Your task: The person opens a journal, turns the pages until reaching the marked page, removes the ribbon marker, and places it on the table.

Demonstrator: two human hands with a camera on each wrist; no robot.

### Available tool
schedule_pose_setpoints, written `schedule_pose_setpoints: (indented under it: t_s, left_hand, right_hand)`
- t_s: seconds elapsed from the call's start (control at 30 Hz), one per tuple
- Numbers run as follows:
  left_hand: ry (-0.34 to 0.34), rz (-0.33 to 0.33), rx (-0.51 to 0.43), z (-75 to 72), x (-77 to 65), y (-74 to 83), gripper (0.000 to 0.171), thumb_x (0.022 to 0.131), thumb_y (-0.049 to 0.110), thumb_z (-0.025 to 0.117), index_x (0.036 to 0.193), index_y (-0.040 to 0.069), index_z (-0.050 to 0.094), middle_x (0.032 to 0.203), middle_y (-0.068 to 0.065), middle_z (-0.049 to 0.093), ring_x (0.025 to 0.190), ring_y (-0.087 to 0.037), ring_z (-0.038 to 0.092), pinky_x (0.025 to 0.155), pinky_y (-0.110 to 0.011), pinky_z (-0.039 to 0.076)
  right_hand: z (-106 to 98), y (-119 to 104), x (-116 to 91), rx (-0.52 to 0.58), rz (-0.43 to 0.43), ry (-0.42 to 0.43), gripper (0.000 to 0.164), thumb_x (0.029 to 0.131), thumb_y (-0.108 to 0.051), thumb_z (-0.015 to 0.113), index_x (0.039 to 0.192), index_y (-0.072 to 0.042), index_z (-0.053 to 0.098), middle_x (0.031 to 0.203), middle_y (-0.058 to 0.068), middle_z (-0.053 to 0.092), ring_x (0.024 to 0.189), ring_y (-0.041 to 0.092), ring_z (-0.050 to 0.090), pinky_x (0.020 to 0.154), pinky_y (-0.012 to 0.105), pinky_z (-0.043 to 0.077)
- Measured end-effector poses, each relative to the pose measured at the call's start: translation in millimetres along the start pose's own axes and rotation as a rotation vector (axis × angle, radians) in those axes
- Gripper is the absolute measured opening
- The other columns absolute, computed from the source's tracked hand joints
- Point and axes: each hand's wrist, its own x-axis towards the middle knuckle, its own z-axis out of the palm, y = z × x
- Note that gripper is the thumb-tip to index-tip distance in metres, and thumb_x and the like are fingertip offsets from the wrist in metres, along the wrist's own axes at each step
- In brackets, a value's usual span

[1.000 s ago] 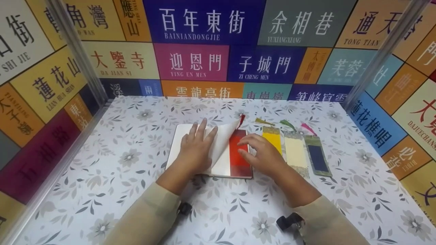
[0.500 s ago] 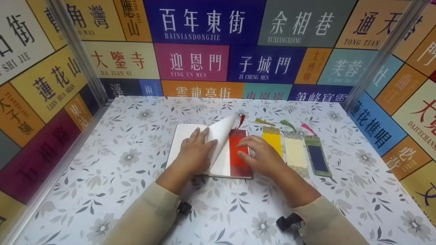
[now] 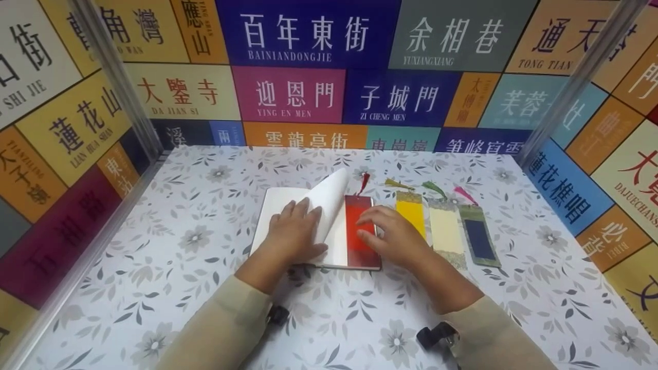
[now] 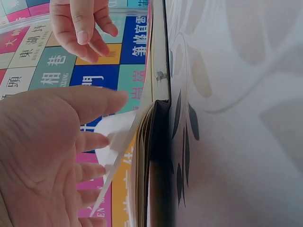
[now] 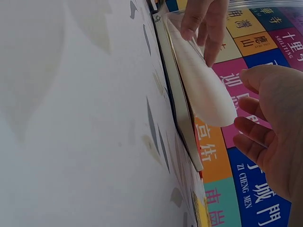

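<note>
An open notebook (image 3: 272, 203) with blank pages lies on the table. One page (image 3: 331, 192) stands raised and curved between its two halves. My left hand (image 3: 293, 231) is over the left half, its extended fingers against the raised page; in the left wrist view the thumb stands apart from the page. A red bookmark (image 3: 359, 253) with a red tassel (image 3: 365, 183) lies on the right-hand page. My right hand (image 3: 396, 234) hovers by its right edge with loosely bent fingers, and in the right wrist view this hand (image 5: 284, 127) holds nothing.
Right of the notebook lie a yellow bookmark (image 3: 409, 210), a cream bookmark (image 3: 446, 228) and a dark blue bookmark (image 3: 480, 236), each with a tassel. The flower-patterned table (image 3: 329, 318) ends at panels (image 3: 288, 95) printed with place names.
The raised page has swung leftward, uncovering more of the right-hand page and the red bookmark. My left hand's fingers have drawn back slightly toward me. The right hand has hardly moved.
</note>
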Motion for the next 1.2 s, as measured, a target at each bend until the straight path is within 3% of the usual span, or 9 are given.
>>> schedule_pose_setpoints:
  t_s: [0.13, 0.3, 0.6, 0.73, 1.2]
  left_hand:
    - [0.011, -0.012, 0.023, 1.1, 0.0, -1.0, 0.104, 0.089, 0.057, 0.081, 0.172, 0.025, 0.026, 0.181, -0.011, 0.018, 0.166, -0.042, 0.019, 0.131, -0.067, 0.027]
    - [0.021, -0.014, 0.036, 0.7, -1.4, -2.6, 0.107, 0.089, 0.055, 0.081, 0.172, 0.024, 0.023, 0.181, -0.012, 0.016, 0.165, -0.045, 0.021, 0.129, -0.069, 0.029]
    - [0.016, -0.039, 0.040, -1.2, -2.4, -3.8, 0.107, 0.089, 0.056, 0.080, 0.173, 0.027, 0.020, 0.183, -0.011, 0.009, 0.168, -0.044, 0.011, 0.131, -0.076, 0.008]
    - [0.019, -0.047, 0.064, -1.1, -1.4, -5.5, 0.105, 0.090, 0.056, 0.079, 0.173, 0.027, 0.021, 0.183, -0.011, 0.008, 0.169, -0.043, 0.009, 0.131, -0.077, 0.005]
    - [-0.075, -0.018, -0.012, 2.4, 1.1, -16.0, 0.088, 0.098, 0.048, 0.074, 0.170, 0.023, 0.031, 0.181, -0.014, 0.017, 0.168, -0.042, 0.015, 0.133, -0.066, 0.023]
  right_hand:
    - [0, 0, 0, -0.005, 0.001, -0.010, 0.030, 0.100, -0.034, 0.076, 0.127, -0.021, 0.076, 0.138, -0.004, 0.069, 0.135, 0.023, 0.062, 0.119, 0.048, 0.053]
    - [1, 0, 0, -0.017, -0.007, -0.017, 0.028, 0.100, -0.033, 0.076, 0.124, -0.018, 0.078, 0.138, -0.002, 0.069, 0.136, 0.024, 0.061, 0.120, 0.049, 0.051]
    - [2, 3, 1, -0.029, -0.010, -0.031, 0.026, 0.100, -0.035, 0.076, 0.121, -0.019, 0.079, 0.136, -0.003, 0.069, 0.133, 0.023, 0.062, 0.120, 0.047, 0.052]
    - [2, 4, 1, -0.032, -0.002, -0.045, 0.027, 0.100, -0.036, 0.076, 0.122, -0.020, 0.078, 0.136, -0.004, 0.068, 0.133, 0.023, 0.061, 0.120, 0.048, 0.052]
    - [4, 5, 2, -0.035, 0.031, -0.083, 0.028, 0.099, -0.035, 0.077, 0.124, -0.022, 0.077, 0.138, -0.004, 0.067, 0.134, 0.023, 0.060, 0.119, 0.047, 0.053]
